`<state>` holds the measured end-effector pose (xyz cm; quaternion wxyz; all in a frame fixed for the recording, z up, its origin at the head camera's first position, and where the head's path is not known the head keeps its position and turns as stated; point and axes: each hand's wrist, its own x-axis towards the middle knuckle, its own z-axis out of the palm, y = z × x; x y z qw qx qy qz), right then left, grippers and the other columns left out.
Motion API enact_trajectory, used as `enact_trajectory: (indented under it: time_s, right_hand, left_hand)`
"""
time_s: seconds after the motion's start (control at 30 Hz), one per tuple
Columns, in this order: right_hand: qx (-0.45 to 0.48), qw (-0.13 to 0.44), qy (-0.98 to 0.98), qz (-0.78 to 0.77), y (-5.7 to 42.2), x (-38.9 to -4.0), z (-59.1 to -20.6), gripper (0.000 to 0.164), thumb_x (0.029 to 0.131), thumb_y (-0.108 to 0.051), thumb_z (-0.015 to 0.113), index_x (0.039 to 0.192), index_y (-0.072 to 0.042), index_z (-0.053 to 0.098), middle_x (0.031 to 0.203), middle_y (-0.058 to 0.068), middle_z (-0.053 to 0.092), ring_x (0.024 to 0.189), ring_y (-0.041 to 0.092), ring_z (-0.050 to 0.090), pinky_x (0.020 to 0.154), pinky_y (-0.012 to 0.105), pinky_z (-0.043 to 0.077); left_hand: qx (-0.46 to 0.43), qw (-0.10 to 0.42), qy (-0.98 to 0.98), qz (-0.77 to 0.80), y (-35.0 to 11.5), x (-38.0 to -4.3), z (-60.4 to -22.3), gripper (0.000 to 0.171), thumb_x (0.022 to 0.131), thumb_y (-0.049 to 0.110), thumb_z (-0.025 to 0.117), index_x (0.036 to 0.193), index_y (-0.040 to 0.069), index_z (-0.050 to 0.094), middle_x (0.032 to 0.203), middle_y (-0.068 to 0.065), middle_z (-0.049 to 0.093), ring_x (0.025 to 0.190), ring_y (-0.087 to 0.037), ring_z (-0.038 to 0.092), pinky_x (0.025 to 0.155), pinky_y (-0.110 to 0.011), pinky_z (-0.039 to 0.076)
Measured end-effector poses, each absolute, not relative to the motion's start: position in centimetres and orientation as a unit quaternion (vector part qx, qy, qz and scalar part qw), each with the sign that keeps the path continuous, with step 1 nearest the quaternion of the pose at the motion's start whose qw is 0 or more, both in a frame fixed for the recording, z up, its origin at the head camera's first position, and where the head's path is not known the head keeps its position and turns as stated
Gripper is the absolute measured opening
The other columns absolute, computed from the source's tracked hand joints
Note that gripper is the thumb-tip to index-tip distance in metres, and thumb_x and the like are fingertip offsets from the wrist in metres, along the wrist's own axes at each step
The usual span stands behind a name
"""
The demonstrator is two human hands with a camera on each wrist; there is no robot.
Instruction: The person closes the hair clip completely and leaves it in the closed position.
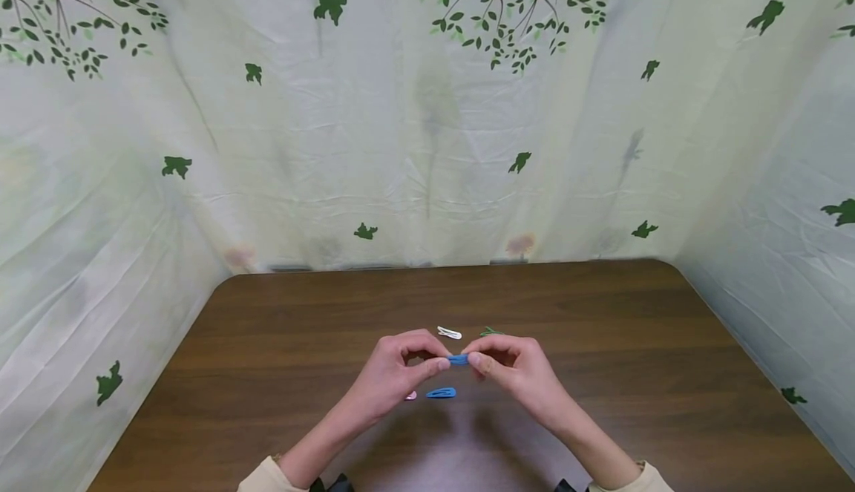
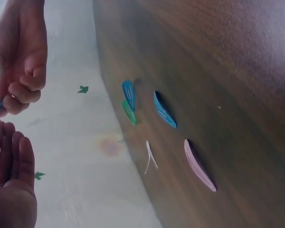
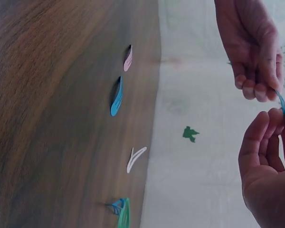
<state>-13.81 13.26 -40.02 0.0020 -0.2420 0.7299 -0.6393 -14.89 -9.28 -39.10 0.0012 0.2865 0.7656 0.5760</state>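
A blue snap hair clip (image 1: 458, 359) is stretched between my two hands above the table. My left hand (image 1: 395, 372) pinches one end between thumb and index finger. The other end is pinched by my right hand (image 1: 522, 370). Below and nearer to me lies another blue hair clip (image 1: 441, 393). Beside it a pink hair clip (image 2: 199, 166) is mostly covered by my left hand in the head view. Beyond the hands are a white hair clip (image 1: 449, 332), its arms spread, and a green hair clip (image 1: 490, 331). A further blue hair clip (image 2: 128, 95) overlaps the green one.
The brown wooden table (image 1: 280, 343) has rounded far corners. White cloth (image 1: 427, 128) printed with leaves and branches hangs behind it and along both sides.
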Motion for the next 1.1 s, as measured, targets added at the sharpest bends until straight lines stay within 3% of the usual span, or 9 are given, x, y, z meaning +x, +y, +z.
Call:
enact_trajectory:
  time_s: [0.1,0.23,0.33,0.53,0.77,0.9,0.97,1.1]
  right_hand:
    - [-0.219,0.008,0.726,-0.652,13.2,-13.8,-40.0,0.010,0.094,-0.017,0.068,0.100,-0.011,0.074,0.078,0.010,0.064,0.070,0.022,0.059,0.068,0.032,0.051]
    - [-0.201,0.016,0.721,-0.663,13.1,-13.8,-40.1,0.012,0.094,-0.018,0.069,0.100,-0.010,0.074,0.077,0.009,0.063,0.070,0.023,0.059,0.069,0.032,0.051]
    - [-0.197,0.022,0.714,-0.671,13.2,-13.7,-40.1,0.013,0.094,-0.017,0.069,0.101,-0.007,0.073,0.077,0.010,0.063,0.071,0.024,0.060,0.071,0.032,0.051]
    - [-0.194,0.039,0.698,-0.688,13.2,-13.8,-40.2,0.017,0.094,-0.014,0.068,0.104,-0.002,0.072,0.076,0.013,0.062,0.068,0.022,0.060,0.070,0.033,0.054]
    - [-0.192,0.047,0.721,-0.665,13.5,-14.0,-40.1,0.019,0.090,-0.017,0.073,0.106,-0.006,0.071,0.078,0.012,0.064,0.068,0.026,0.061,0.069,0.037,0.055]
    - [-0.198,0.039,0.744,-0.636,13.7,-14.1,-40.1,0.020,0.086,-0.018,0.077,0.104,-0.010,0.073,0.084,0.008,0.067,0.073,0.026,0.064,0.070,0.036,0.056]
    - [-0.208,0.028,0.760,-0.616,13.8,-14.2,-40.1,0.020,0.085,-0.018,0.079,0.103,-0.011,0.073,0.086,0.006,0.069,0.075,0.023,0.066,0.070,0.033,0.056]
    - [-0.228,0.007,0.786,-0.575,14.1,-14.4,-40.2,0.019,0.084,-0.019,0.080,0.101,-0.014,0.074,0.085,0.000,0.070,0.075,0.018,0.067,0.070,0.030,0.056]
  left_hand:
    - [0.293,-0.017,0.768,0.569,-9.3,-15.0,-39.2,0.010,0.087,0.012,0.075,0.091,0.021,0.075,0.091,0.003,0.069,0.085,-0.016,0.062,0.050,-0.028,0.049]
    - [0.305,-0.038,0.772,0.557,-9.3,-14.9,-39.3,0.008,0.087,0.018,0.077,0.092,0.025,0.075,0.092,0.008,0.069,0.085,-0.016,0.063,0.050,-0.029,0.050]
    - [0.318,-0.061,0.770,0.549,-9.3,-14.9,-39.5,0.008,0.086,0.021,0.077,0.093,0.024,0.075,0.092,0.009,0.068,0.084,-0.014,0.063,0.048,-0.029,0.050]
    - [0.336,-0.112,0.772,0.528,-9.1,-15.0,-39.7,0.009,0.085,0.019,0.078,0.093,0.020,0.075,0.093,0.010,0.068,0.086,-0.010,0.063,0.059,-0.026,0.051]
    - [0.299,-0.082,0.782,0.540,-9.1,-15.1,-40.1,0.008,0.085,0.021,0.079,0.091,0.024,0.075,0.090,0.012,0.067,0.081,-0.012,0.060,0.040,-0.026,0.047]
    - [0.294,-0.085,0.789,0.533,-9.1,-15.4,-40.3,0.011,0.084,0.016,0.080,0.091,0.024,0.075,0.089,0.013,0.068,0.080,-0.012,0.060,0.053,-0.027,0.051]
    - [0.288,-0.079,0.793,0.532,-9.1,-15.4,-40.4,0.012,0.083,0.016,0.080,0.090,0.025,0.075,0.088,0.013,0.067,0.080,-0.012,0.060,0.053,-0.028,0.052]
    - [0.268,-0.044,0.795,0.542,-9.0,-15.5,-40.7,0.012,0.084,0.017,0.080,0.090,0.026,0.075,0.088,0.012,0.067,0.077,-0.014,0.059,0.040,-0.031,0.048]
